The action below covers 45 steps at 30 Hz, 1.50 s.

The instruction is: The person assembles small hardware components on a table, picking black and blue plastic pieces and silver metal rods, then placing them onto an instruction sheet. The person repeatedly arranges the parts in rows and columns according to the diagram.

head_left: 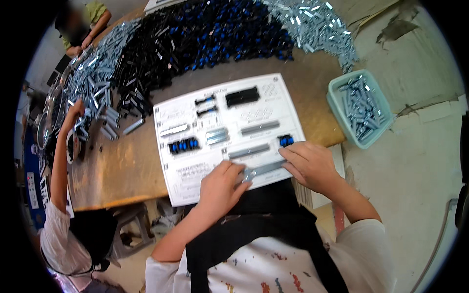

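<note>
The left forearm [183, 235] is slanting up and rightward, bare below the elbow. The left hand [220, 188] is showing its back, fingers curling and thumb pointing right beneath them. The right forearm [355, 202] is angling up and leftward, elbow bending outward. The right hand [309, 163] is facing palm down, fingers pointing left toward its partner.

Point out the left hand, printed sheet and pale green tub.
Left hand [220, 184], head view: back of the hand.
Printed sheet [287, 110], head view: bare paper near right edge.
Pale green tub [334, 99], head view: left wall.
</note>
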Each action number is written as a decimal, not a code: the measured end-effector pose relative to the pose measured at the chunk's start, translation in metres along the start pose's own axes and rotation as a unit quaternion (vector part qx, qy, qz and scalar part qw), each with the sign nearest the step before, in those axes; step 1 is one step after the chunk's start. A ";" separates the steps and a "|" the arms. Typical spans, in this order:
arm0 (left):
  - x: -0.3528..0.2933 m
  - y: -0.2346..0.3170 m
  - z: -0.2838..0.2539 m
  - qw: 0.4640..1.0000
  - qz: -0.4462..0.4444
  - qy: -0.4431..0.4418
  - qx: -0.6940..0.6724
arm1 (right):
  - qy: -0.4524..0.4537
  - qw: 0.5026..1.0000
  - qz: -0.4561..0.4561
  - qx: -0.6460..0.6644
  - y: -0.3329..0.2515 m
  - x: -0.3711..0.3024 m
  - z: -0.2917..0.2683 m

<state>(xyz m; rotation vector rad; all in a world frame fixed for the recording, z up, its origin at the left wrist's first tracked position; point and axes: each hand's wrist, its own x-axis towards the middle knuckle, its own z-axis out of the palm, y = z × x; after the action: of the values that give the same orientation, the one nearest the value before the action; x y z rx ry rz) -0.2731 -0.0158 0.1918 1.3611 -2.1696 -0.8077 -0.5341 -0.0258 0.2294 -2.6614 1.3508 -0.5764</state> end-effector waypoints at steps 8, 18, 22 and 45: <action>-0.021 -0.019 -0.023 0.990 -0.057 0.073 -0.107 | 0.102 0.981 0.158 0.044 0.143 0.119 0.038; -0.136 -0.089 -0.047 0.873 -0.334 0.289 -0.208 | -0.078 0.972 0.178 -0.129 0.141 0.152 0.053; -0.136 -0.076 -0.037 0.833 -0.344 0.305 -0.308 | -0.075 0.970 0.170 -0.154 0.135 0.151 0.055; -0.169 -0.059 0.003 0.741 -0.287 0.316 -0.519 | -0.087 0.939 0.276 0.187 0.113 0.153 0.039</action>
<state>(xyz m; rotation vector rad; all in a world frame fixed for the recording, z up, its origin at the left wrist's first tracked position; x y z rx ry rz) -0.1678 0.1186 0.1377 1.3207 -0.5087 -1.2445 -0.5234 -0.2190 0.2082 -1.8695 1.6397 -0.4523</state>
